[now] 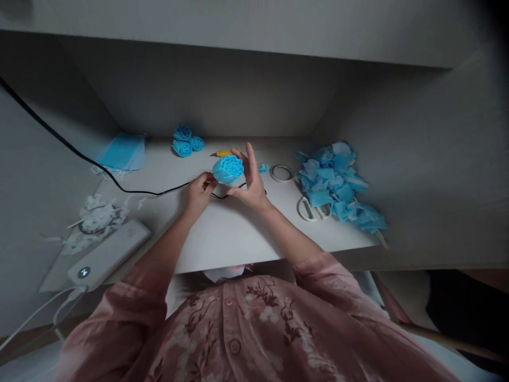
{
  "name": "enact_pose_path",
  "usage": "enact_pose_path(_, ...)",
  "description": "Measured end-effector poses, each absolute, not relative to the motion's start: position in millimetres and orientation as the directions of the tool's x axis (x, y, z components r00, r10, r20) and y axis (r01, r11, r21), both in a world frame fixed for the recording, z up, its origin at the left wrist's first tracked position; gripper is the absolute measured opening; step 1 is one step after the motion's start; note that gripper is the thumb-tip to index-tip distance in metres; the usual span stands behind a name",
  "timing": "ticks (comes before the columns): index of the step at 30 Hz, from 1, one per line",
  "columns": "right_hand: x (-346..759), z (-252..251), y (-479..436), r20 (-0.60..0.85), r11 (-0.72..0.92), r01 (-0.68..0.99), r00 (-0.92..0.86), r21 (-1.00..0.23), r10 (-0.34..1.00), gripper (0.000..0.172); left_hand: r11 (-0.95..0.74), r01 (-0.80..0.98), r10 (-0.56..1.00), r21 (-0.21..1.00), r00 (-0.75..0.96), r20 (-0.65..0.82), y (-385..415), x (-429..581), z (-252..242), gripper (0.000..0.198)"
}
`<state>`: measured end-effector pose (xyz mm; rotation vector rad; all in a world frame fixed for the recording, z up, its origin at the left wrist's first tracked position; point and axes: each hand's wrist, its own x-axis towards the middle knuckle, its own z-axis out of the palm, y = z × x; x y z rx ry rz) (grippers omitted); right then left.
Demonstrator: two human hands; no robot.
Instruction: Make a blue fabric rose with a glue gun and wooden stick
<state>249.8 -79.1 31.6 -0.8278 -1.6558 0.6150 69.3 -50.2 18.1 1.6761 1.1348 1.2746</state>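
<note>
A blue fabric rose (228, 171) is held above the middle of the white desk, its layered petals facing up. My left hand (199, 194) pinches it at its lower left side. Beside it on the right, my right hand (253, 187) is open, thumb and fingers spread apart; whether a fingertip touches the petals I cannot tell. Behind the rose lies a yellow tool (223, 153) with a pointed tip, partly covered by the rose and right hand. A small blue piece (263, 168) rests just right of my right hand.
Three finished-looking blue roses (183, 148) sit at the back. Blue face masks (123, 150), white scraps (97, 215) and a power bank (113, 253) are left. Right are a ring-shaped roll (272, 174), scissors (301, 209) and blue fabric pieces (328, 180). A black cable (85, 157) crosses the desk.
</note>
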Motion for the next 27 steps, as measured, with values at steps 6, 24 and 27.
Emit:
enact_pose_path(6, 249.5, 31.6, -80.5, 0.65, 0.663, 0.175, -0.131, -0.728, 0.748, 0.134, -0.358, 0.2, 0.932, 0.912, 0.133, 0.336, -49.4, 71.4, 14.8, 0.008)
enact_pose_path(24, 250.3, 34.3, -79.7, 0.591, 0.599, 0.234, -0.11, -0.766, 0.799, 0.115, -0.404, 0.083, 0.915, 0.911, 0.054, 0.4, -41.4, 60.2, 17.6, 0.029)
enact_pose_path(27, 250.8, 35.3, -80.1, 0.586, 0.601, 0.293, -0.148, -0.744, 0.797, 0.082, -0.441, -0.009, 0.897, 0.897, 0.038, 0.441, -43.0, 58.2, 25.4, 0.036)
